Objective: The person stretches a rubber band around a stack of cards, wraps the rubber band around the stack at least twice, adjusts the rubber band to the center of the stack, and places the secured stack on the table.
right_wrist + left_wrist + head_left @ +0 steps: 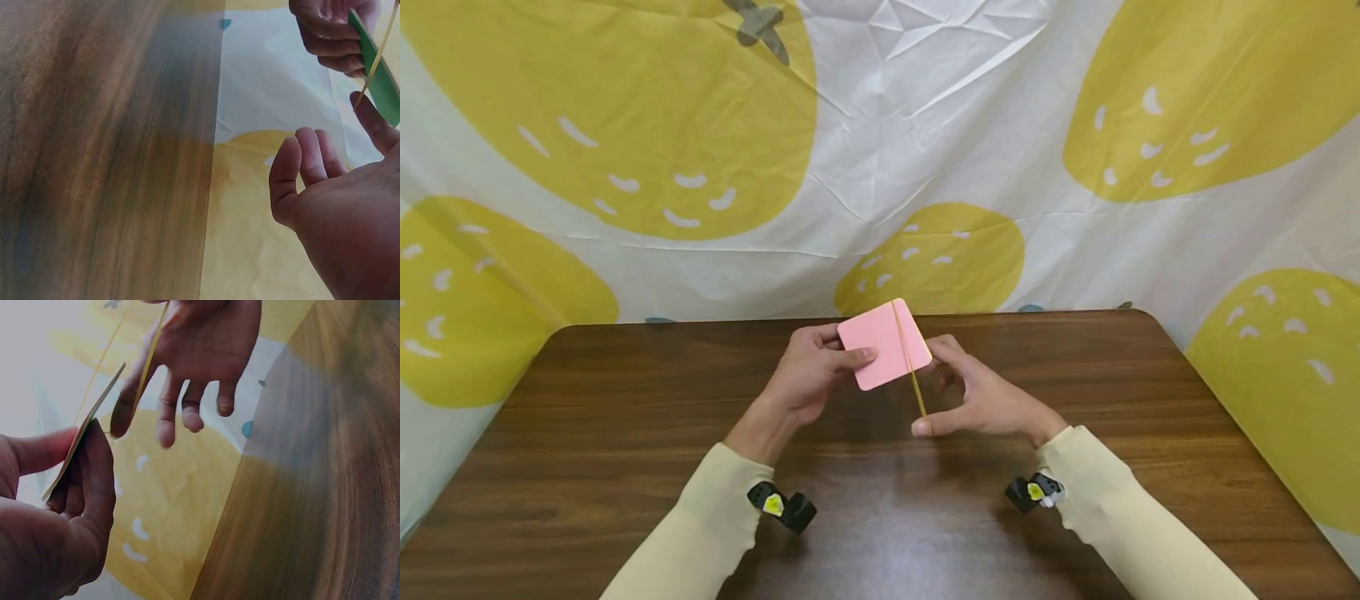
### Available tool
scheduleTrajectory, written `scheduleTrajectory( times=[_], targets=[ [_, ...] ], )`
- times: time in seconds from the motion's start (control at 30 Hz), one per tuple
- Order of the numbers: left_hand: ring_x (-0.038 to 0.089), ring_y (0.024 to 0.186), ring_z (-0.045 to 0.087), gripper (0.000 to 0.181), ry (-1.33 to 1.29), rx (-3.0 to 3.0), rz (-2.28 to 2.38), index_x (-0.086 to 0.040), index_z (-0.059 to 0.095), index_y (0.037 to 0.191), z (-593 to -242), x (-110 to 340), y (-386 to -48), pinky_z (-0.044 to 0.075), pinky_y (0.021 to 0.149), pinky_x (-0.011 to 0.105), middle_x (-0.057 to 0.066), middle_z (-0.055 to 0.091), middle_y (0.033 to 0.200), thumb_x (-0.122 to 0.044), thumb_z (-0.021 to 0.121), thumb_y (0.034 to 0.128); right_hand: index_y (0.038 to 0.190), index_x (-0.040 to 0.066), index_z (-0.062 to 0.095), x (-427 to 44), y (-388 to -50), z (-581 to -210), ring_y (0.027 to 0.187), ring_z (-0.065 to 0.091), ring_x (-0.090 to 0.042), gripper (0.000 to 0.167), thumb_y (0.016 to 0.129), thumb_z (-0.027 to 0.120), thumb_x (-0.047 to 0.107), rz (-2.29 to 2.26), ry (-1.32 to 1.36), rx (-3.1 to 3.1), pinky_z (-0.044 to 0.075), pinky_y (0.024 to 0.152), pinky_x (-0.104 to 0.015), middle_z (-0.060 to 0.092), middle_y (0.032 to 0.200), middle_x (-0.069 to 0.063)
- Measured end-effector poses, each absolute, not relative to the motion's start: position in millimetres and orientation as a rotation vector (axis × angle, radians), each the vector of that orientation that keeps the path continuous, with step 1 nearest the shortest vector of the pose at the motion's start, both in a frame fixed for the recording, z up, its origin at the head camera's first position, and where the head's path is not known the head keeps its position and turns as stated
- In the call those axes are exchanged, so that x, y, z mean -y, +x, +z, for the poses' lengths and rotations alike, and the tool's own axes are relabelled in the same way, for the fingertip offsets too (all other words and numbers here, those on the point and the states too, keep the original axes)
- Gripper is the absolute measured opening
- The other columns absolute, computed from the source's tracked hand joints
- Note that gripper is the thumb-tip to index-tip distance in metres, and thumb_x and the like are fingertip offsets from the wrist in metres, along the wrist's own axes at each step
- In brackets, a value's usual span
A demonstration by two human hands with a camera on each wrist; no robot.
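Note:
A square pink card (876, 329) with rounded corners is held tilted above the table. My left hand (808, 371) pinches its left side, thumb on the pink face and fingers behind. The right wrist view shows its other face as green (384, 100). A thin yellow rubber band (919, 396) crosses the pink face and runs taut past the lower edge to the thumb of my right hand (988, 396). That hand is spread at the card's right; in the left wrist view its fingers (166, 422) look straight, with the band reaching the index fingertip.
A dark wood-grain table (625, 483) lies under both hands. Behind it hangs a white cloth (925, 100) with big yellow fruit prints, meeting the table's back edge. A small black camera is strapped to each wrist.

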State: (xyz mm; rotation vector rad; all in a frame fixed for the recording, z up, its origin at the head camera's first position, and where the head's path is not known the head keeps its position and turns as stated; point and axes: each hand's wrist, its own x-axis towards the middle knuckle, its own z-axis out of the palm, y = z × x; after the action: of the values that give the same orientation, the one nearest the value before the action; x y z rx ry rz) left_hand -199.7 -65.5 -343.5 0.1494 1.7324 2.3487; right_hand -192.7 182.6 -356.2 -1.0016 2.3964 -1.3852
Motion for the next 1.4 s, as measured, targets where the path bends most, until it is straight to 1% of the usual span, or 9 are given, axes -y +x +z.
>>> scheduleTrajectory(
  times=[0.17,0.33,0.4,0.63,0.8,0.97,1.07,1.27,1.4],
  targets=[
    [0.015,0.075,0.067,0.038,0.040,-1.763,2.409,0.019,0.058,0.124,-340.1,66.0,-201.4,0.057,0.068,0.027,0.009,0.070,0.090,0.014,0.067,0.0879,0.143,0.018,0.051,-184.7,-189.1,-357.8,0.110,0.050,-0.034,0.074,0.079,0.089,0.023,-1.383,-1.044,-2.351,0.046,0.092,-0.045,0.049,0.124,-0.009],
    [0.015,0.077,0.067,0.041,-0.073,-1.767,2.437,0.015,0.058,0.129,-337.9,68.1,-203.5,0.057,0.069,0.028,0.011,0.068,0.098,0.013,0.067,0.0891,0.144,0.027,0.054,-185.2,-184.6,-355.1,0.114,0.049,-0.028,0.072,0.080,0.087,0.027,-1.324,-1.117,-2.352,0.046,0.091,-0.043,0.051,0.124,0.000],
    [0.015,0.076,0.067,0.041,-0.114,-1.765,2.455,0.016,0.059,0.129,-337.7,68.4,-204.5,0.057,0.067,0.027,0.011,0.067,0.097,0.013,0.067,0.0888,0.142,0.030,0.055,-184.7,-182.1,-353.3,0.115,0.049,-0.026,0.069,0.081,0.087,0.028,-1.298,-1.141,-2.350,0.045,0.092,-0.044,0.052,0.124,0.000],
    [0.012,0.070,0.067,0.037,-0.172,-1.723,2.536,0.019,0.058,0.125,-337.6,71.7,-208.9,0.057,0.062,0.024,0.010,0.068,0.087,0.016,0.065,0.0886,0.137,0.026,0.061,-183.7,-171.8,-346.5,0.116,0.048,-0.022,0.059,0.083,0.085,0.027,-1.256,-1.226,-2.289,0.044,0.093,-0.044,0.054,0.130,0.005],
    [0.012,0.069,0.068,0.032,-0.196,-1.688,2.578,0.017,0.061,0.120,-336.8,74.0,-211.0,0.057,0.062,0.024,0.009,0.069,0.085,0.016,0.066,0.0880,0.135,0.031,0.064,-183.8,-166.9,-342.9,0.117,0.048,-0.020,0.052,0.087,0.081,0.042,-1.241,-1.321,-2.267,0.043,0.091,-0.041,0.055,0.125,0.005],
    [0.012,0.068,0.068,0.025,-0.219,-1.655,2.610,0.013,0.065,0.112,-336.2,74.8,-212.9,0.057,0.061,0.024,0.006,0.068,0.081,0.016,0.066,0.0873,0.142,0.027,0.060,-181.3,-163.5,-341.2,0.109,0.049,-0.017,0.061,0.091,0.065,0.061,-1.246,-1.468,-2.252,0.043,0.092,-0.036,0.054,0.112,0.004],
    [0.011,0.068,0.067,0.025,-0.240,-1.645,2.629,0.013,0.064,0.113,-335.1,74.9,-212.7,0.056,0.060,0.024,0.005,0.068,0.081,0.016,0.065,0.0882,0.147,0.023,0.056,-177.4,-161.3,-339.7,0.102,0.051,-0.016,0.069,0.093,0.055,0.067,-1.267,-1.565,-2.243,0.045,0.089,-0.035,0.053,0.107,0.003],
    [0.012,0.068,0.067,0.028,-0.255,-1.627,2.655,0.015,0.062,0.117,-333.0,74.8,-212.0,0.056,0.059,0.024,0.006,0.068,0.082,0.015,0.064,0.0891,0.156,0.017,0.042,-168.1,-159.3,-338.4,0.094,0.053,-0.014,0.078,0.095,0.043,0.066,-1.334,-1.707,-2.271,0.049,0.083,-0.034,0.048,0.098,0.003],
    [0.012,0.068,0.068,0.030,-0.257,-1.613,2.672,0.015,0.061,0.119,-331.8,73.9,-212.1,0.057,0.059,0.023,0.005,0.068,0.081,0.016,0.064,0.0891,0.160,0.013,0.031,-164.5,-160.4,-339.4,0.089,0.050,-0.013,0.080,0.098,0.041,0.063,-1.335,-1.777,-2.312,0.047,0.078,-0.033,0.047,0.098,0.001]
  ],
)
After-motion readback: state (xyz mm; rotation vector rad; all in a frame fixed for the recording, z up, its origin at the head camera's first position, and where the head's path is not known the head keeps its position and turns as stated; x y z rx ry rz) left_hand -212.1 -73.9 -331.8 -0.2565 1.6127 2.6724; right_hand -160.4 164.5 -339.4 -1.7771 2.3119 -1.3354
